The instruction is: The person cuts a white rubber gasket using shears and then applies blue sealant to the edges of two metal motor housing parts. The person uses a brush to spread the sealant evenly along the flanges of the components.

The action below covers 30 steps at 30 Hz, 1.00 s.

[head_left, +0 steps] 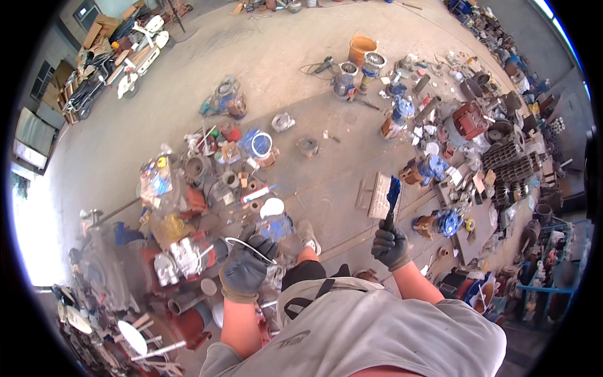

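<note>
My right hand point(391, 245), in a dark grey glove, is closed round the black handle of a paintbrush point(394, 191). The brush points upward, and its bristles are coated in dark blue. On the left, my left hand point(244, 270) wears a matching glove, fingers curled. A thin white curved wire handle point(251, 249) passes through its grip; what hangs from it, if anything, is hidden. Beyond the brush lies a small wooden stool point(379, 195). Right of my right hand are a blue-topped, rusty pump part point(440, 223) and a similar pump part point(427, 169) farther off.
Metal parts, a white lid point(272, 207) and a sealant tube point(258, 193) crowd the floor on the left. More blue-painted pumps point(402, 112), a red motor housing point(470, 119) and an orange bucket point(362, 49) stand at the right. A white scooter point(143, 56) is parked far left.
</note>
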{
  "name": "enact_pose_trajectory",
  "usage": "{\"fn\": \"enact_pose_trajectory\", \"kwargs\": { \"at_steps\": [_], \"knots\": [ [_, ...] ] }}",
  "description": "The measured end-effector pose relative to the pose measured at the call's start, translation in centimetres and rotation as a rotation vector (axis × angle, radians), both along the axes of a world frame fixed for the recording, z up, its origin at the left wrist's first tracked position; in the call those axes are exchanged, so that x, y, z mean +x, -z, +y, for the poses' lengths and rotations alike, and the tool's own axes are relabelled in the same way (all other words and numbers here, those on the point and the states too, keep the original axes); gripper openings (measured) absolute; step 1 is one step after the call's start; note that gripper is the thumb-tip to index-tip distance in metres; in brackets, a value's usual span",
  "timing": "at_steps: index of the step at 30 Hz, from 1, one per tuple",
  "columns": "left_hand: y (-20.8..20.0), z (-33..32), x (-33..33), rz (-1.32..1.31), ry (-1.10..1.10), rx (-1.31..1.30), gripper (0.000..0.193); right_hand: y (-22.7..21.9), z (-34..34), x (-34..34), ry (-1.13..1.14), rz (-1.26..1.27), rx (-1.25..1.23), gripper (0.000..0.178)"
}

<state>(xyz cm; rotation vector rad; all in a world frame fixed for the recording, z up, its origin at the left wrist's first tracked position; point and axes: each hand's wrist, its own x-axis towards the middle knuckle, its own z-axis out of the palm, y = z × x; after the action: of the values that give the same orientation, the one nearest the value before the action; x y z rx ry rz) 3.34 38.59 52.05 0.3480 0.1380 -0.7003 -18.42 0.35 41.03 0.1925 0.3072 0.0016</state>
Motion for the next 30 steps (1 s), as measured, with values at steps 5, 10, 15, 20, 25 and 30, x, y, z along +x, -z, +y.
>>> {"fn": "enact_pose_trajectory", "kwargs": {
  "at_steps": [5, 10, 15, 20, 25, 30],
  "knots": [
    [0.9, -7.9, 12.3, -0.14, 0.007, 0.03, 0.083, -2.3, -6.6, 11.9, -0.044, -0.064, -0.074, 0.034],
    [0.7, -13.5, 22.1, -0.437, 0.022, 0.22, 0.078, -4.6, -13.9, 21.0, -0.018, -0.021, -0.057, 0.035],
    [0.1, -20.4, 30.0, -0.75, -0.066, 0.431, 0.044, -4.4, -22.8, 29.9, -0.05, -0.042, -0.126, 0.036],
    [1.3, -26.7, 36.0, -0.625, -0.123, 0.438, 0.036, 0.1, -34.3, 42.2, -0.235, -0.056, -0.123, 0.036],
    [10.7, -29.9, 38.6, -0.435, -0.037, -0.501, 0.038, 4.3, -43.9, 57.7, -0.491, -0.028, -0.202, 0.036],
    [8.2, -40.2, 41.9, -0.705, -0.198, -0.511, 0.049, 3.2, -48.6, 67.1, -0.638, 0.038, -0.206, 0.035]
  ]
}}
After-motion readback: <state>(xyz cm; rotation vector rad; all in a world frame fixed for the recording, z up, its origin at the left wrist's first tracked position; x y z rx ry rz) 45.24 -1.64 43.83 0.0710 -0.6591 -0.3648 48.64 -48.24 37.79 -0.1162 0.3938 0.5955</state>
